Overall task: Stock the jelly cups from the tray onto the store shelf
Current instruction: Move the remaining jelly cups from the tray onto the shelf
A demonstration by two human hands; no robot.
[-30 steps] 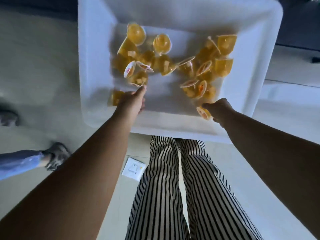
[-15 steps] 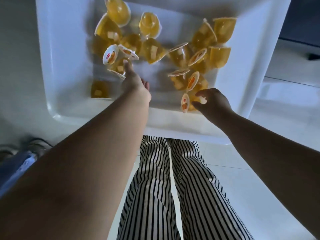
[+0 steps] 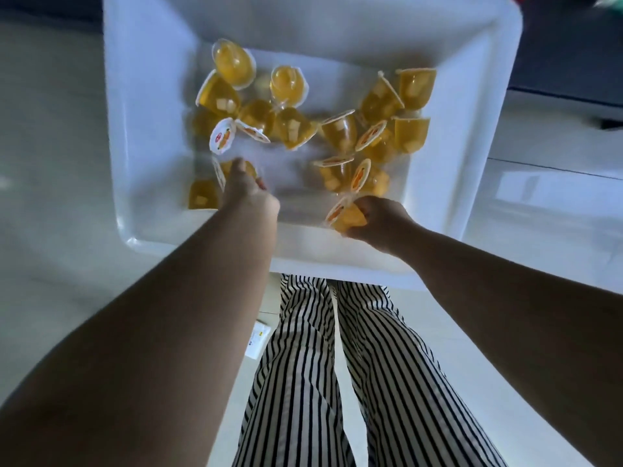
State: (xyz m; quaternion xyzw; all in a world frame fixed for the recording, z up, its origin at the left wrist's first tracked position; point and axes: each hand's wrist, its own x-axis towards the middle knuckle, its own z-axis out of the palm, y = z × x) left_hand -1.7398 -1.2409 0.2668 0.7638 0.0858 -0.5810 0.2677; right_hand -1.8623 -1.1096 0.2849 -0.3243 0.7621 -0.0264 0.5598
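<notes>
A white tray (image 3: 151,136) holds several yellow jelly cups with printed foil lids, heaped in a left cluster (image 3: 236,106) and a right cluster (image 3: 387,129). My left hand (image 3: 247,193) reaches into the tray's near left part, its fingers curled round a jelly cup (image 3: 232,168) that shows beside the thumb. Another cup (image 3: 202,195) lies just left of that hand. My right hand (image 3: 381,219) grips a jelly cup (image 3: 345,215) by its body near the tray's front wall, lid facing left.
The tray sits in front of my legs in striped trousers (image 3: 337,365). A small white card (image 3: 258,338) lies on the pale floor below. A dark surface (image 3: 566,55) lies beyond the tray at the upper right.
My left hand drew back toward the near left of the tray and closed on a cup. My right hand closed round the cup by the front wall and lifted it slightly.
</notes>
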